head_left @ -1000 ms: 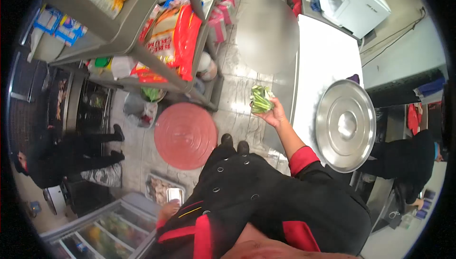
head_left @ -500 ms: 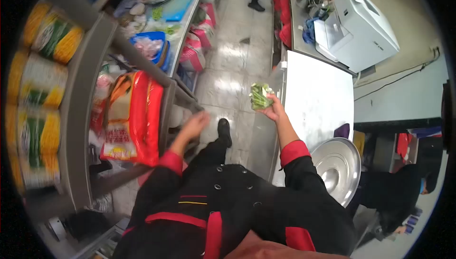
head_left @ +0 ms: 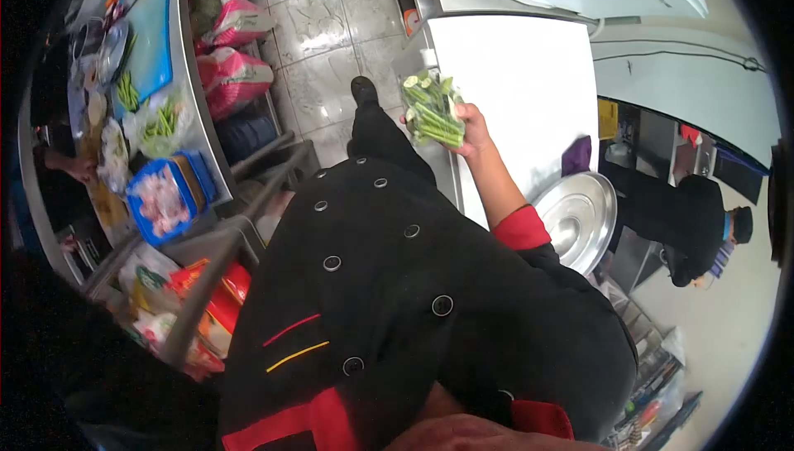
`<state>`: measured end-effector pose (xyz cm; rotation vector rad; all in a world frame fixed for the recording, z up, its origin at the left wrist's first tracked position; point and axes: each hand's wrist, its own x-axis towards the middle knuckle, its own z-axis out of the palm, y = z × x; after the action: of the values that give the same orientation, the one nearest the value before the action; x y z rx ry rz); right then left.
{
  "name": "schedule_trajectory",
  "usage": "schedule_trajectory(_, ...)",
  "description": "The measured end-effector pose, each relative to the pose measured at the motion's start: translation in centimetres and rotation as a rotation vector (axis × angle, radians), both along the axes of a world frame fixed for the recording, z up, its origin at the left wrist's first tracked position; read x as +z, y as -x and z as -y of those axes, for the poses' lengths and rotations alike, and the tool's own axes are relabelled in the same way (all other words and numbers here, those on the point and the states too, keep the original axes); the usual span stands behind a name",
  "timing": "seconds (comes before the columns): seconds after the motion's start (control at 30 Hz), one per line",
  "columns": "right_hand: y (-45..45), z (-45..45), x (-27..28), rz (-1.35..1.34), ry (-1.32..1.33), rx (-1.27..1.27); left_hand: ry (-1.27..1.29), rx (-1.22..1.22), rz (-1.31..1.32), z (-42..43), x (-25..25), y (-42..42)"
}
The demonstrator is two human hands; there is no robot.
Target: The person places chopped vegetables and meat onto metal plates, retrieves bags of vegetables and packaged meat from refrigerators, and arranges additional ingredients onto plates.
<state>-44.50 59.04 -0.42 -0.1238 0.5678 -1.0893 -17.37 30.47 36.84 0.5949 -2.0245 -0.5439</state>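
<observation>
My right hand (head_left: 473, 130) is closed around a clear plastic pack of cut green vegetables (head_left: 432, 113), held up beside the front edge of a white chest-like unit (head_left: 521, 79). Long green stalks and pale round cut ends show through the plastic. The fingers on the far side of the pack are mostly hidden. My left hand is out of view; only a dark, blurred sleeve (head_left: 124, 368) shows at the lower left.
A large round metal lid (head_left: 600, 211) and a purple cloth (head_left: 577, 155) lie at the unit's near end. On the left counter are a blue cutting board (head_left: 155, 45) and a blue basket (head_left: 162, 237) of pink pieces. A co-worker (head_left: 691, 223) stands at right; another person's hand (head_left: 78, 168) shows at left.
My view has turned and moved forward along the aisle. The vegetable pack is now nearer and larger in view, still in my right hand. My left hand has gone out of sight.
</observation>
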Motion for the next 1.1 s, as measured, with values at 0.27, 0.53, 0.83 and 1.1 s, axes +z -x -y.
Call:
schedule_trajectory(0.27, 3.0, 18.2, -1.8, 0.11, -0.073, 0.038, -0.19, -0.017, 0.103, 18.4, -8.0, 0.4)
schedule_trajectory(0.53, 4.6, 35.9, 3.6, 0.101, -0.02, 0.082, -0.236, 0.013, 0.038, 27.7, -8.8, 0.5)
schedule_trajectory(0.83, -0.4, 60.4, 8.1, 0.131, 0.192, 0.28, 0.389, 0.139, -0.283, 29.7, 4.3, -9.3)
schedule_trajectory(1.1, -6.6, 81.2, 8.2, -0.007, 0.253, 0.291, 0.893, 0.314, -0.336, 38.2, 9.6, -19.1)
